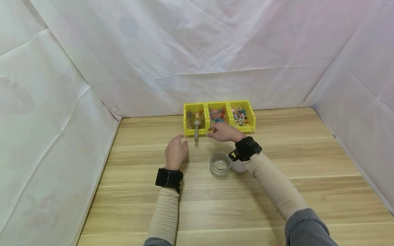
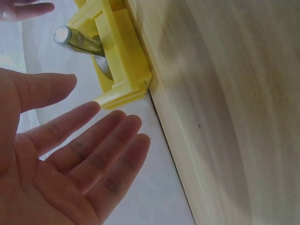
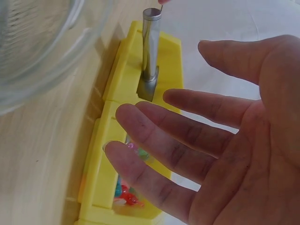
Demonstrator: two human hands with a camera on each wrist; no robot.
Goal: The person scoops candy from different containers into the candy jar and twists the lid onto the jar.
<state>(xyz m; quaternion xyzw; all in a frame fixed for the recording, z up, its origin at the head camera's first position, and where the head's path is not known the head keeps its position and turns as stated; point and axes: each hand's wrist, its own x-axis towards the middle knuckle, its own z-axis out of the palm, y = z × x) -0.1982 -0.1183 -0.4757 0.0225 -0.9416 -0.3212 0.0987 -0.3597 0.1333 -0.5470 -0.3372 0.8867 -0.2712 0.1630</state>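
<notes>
Both hands are open and hold nothing: the left hand (image 1: pixel 176 151) and right hand (image 1: pixel 224 132) hover beside the metal scoop (image 1: pixel 196 131), at frame center in the left yellow bin (image 1: pixel 186 127). I think a careless reach could tip the scoop out, or the right forearm could knock the glass bowl (image 1: pixel 220 164).

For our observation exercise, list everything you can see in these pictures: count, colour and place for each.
Bins: three, yellow, joined in a row at the table's far side.
Scoop: one, metal, in the left-most bin, handle sticking out over the front.
Beads: many, mixed colours, middle bin.
Small bits: many, mixed colours, right-most bin.
Glass bowl: one, clear, near the right wrist.
Table: one, light wood.
Sheets: white, behind and beside.
Hands: left hand, right hand, both open.
</notes>
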